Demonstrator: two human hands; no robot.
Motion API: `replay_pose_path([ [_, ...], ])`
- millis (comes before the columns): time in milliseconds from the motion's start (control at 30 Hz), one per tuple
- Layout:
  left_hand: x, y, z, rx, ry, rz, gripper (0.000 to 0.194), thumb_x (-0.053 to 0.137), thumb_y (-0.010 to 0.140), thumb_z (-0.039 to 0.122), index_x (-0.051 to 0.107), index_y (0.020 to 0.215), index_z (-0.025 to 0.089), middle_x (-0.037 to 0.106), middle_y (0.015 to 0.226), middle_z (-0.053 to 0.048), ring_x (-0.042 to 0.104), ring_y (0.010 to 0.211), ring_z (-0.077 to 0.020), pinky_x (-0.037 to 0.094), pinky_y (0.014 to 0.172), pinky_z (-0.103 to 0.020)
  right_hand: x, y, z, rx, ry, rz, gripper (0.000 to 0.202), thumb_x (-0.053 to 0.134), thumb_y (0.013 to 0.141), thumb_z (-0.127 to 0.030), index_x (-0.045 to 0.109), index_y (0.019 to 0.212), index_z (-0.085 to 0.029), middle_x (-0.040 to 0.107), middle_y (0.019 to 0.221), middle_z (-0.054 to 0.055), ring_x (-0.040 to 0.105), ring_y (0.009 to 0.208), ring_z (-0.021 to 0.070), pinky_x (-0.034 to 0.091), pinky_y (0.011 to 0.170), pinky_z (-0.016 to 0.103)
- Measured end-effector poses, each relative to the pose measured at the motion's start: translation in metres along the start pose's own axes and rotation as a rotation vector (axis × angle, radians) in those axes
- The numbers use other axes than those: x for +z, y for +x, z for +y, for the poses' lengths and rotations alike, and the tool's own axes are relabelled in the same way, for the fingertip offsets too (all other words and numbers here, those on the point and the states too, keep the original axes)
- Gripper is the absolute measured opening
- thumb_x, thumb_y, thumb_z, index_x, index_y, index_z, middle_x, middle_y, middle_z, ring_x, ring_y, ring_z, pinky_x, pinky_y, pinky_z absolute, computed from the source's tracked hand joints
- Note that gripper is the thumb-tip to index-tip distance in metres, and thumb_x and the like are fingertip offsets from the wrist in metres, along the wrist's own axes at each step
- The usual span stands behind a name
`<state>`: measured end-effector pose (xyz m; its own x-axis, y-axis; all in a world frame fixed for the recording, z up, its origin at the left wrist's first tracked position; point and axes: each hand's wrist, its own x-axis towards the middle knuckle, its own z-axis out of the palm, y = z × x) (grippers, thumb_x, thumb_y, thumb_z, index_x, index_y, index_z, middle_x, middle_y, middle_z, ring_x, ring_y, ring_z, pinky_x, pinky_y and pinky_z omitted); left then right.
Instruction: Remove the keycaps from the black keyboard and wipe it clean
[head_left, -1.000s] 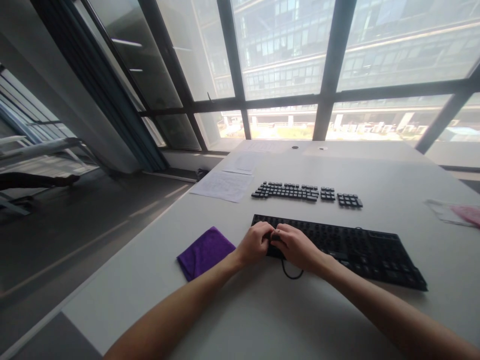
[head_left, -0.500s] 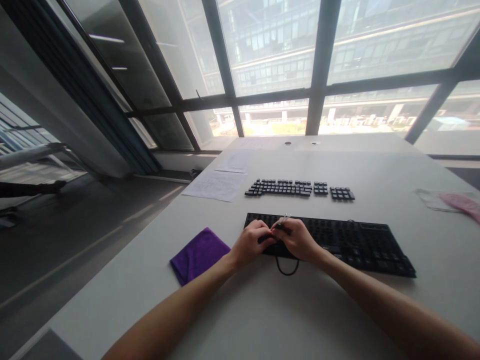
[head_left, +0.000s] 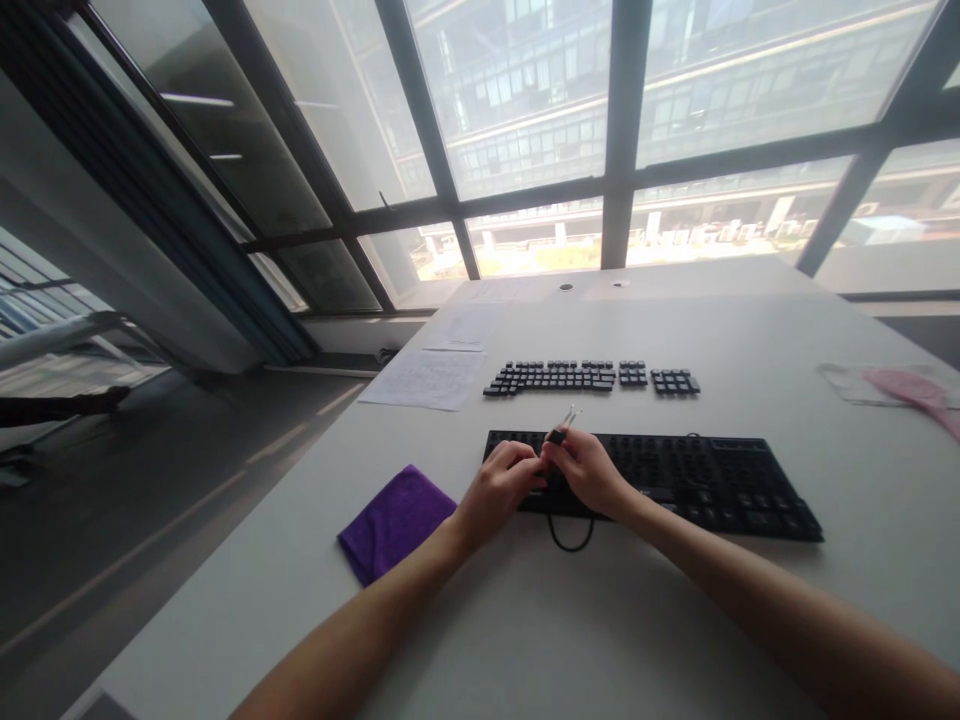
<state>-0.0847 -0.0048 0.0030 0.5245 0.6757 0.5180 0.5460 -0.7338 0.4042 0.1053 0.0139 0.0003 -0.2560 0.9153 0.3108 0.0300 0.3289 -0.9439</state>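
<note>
A black keyboard base [head_left: 701, 493], stripped of keycaps over much of its surface, lies across the desk under both hands. My right hand [head_left: 592, 470] is closed on a small keycap puller [head_left: 559, 434], whose two thin metal wires point up and away over the keyboard's far edge. My left hand [head_left: 504, 483] rests at the keyboard's left part with fingers curled in, close against the right fingertips. What its fingers hold, if anything, is hidden. A looped black cable [head_left: 570, 548] sticks out in front of the keyboard.
Removed black keycaps [head_left: 562, 377] stand in rows behind the keyboard. A folded purple cloth [head_left: 397, 522] lies left of it. Printed papers [head_left: 424, 378] lie at the desk's left edge. A pink item [head_left: 904, 387] sits on clear plastic at the right. Windows rise behind the white desk [head_left: 735, 350].
My right hand has turned, so the puller's handle and wires now stand higher above the keyboard. The left fingers have curled in more. The whole view has shifted slightly.
</note>
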Motion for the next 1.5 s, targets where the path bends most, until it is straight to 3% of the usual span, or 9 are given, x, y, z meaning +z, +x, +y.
replay_pose_path([
  [167,-0.011,0.013,-0.004,-0.101,-0.081,0.113,0.015,0.063,0.092,0.032,0.070,0.101,0.021,0.063,0.101,-0.007,0.063,0.091,-0.0192,0.054,0.082,-0.033,0.000,0.004,0.005,0.048,0.071,0.060,0.025,0.054,0.095,-0.038,0.057,0.078,-0.019,0.068,0.067,0.002,0.064,0.061,0.0164,0.047,0.060,0.027],
  [300,-0.019,0.049,-0.045,-0.275,-0.109,0.176,0.015,0.067,0.088,0.032,0.071,0.095,0.019,0.071,0.093,-0.006,0.067,0.083,-0.0183,0.056,0.078,-0.032,0.000,0.005,0.007,0.063,0.086,0.064,0.027,0.055,0.094,-0.039,0.059,0.077,-0.018,0.070,0.068,0.004,0.066,0.061,0.0167,0.046,0.058,0.026],
  [433,-0.012,0.086,-0.092,-0.293,0.014,0.050,0.012,0.069,0.083,0.028,0.072,0.088,0.017,0.074,0.085,-0.005,0.068,0.076,-0.0185,0.057,0.074,-0.032,0.001,0.005,0.009,0.063,0.075,0.061,0.029,0.055,0.094,-0.040,0.060,0.075,-0.018,0.070,0.068,0.005,0.066,0.061,0.0167,0.047,0.059,0.026],
  [533,-0.001,0.099,-0.110,-0.238,0.056,-0.046,0.007,0.071,0.078,0.021,0.074,0.084,0.018,0.074,0.081,-0.004,0.067,0.073,-0.0180,0.055,0.073,-0.031,0.001,0.005,0.009,0.066,0.077,0.055,0.028,0.056,0.094,-0.038,0.061,0.076,-0.018,0.070,0.068,0.004,0.065,0.061,0.0166,0.047,0.059,0.026],
  [700,0.008,0.103,-0.121,-0.157,0.122,-0.136,0.014,0.070,0.076,0.013,0.075,0.087,0.020,0.073,0.084,-0.004,0.066,0.080,-0.0194,0.053,0.080,-0.033,0.000,0.005,0.004,0.076,0.069,0.035,0.025,0.056,0.093,-0.033,0.061,0.074,-0.018,0.067,0.064,0.002,0.063,0.061,0.0155,0.045,0.059,0.025],
  [867,0.005,0.106,-0.132,-0.121,0.199,-0.126,0.011,0.072,0.079,0.017,0.077,0.086,0.023,0.071,0.094,-0.006,0.060,0.097,-0.0243,0.049,0.091,-0.039,-0.002,0.005,0.000,0.077,0.067,0.023,0.025,0.056,0.093,-0.031,0.061,0.074,-0.018,0.066,0.064,0.001,0.061,0.060,0.0151,0.045,0.060,0.025],
  [1067,0.004,0.108,-0.139,-0.086,0.403,-0.092,0.012,0.075,0.079,0.019,0.078,0.088,0.025,0.068,0.095,-0.005,0.055,0.096,-0.0248,0.050,0.086,-0.038,-0.001,0.006,0.003,0.069,0.054,0.015,0.024,0.055,0.094,-0.030,0.061,0.073,-0.018,0.066,0.065,0.001,0.062,0.062,0.0152,0.046,0.062,0.026],
  [1500,0.005,0.113,-0.141,-0.113,0.430,-0.088,0.007,0.076,0.078,0.019,0.079,0.083,0.023,0.067,0.094,-0.005,0.055,0.096,-0.0243,0.050,0.084,-0.037,-0.002,0.006,0.003,0.085,0.062,0.018,0.025,0.055,0.093,-0.029,0.061,0.072,-0.018,0.065,0.064,0.001,0.060,0.061,0.0148,0.045,0.062,0.026],
])
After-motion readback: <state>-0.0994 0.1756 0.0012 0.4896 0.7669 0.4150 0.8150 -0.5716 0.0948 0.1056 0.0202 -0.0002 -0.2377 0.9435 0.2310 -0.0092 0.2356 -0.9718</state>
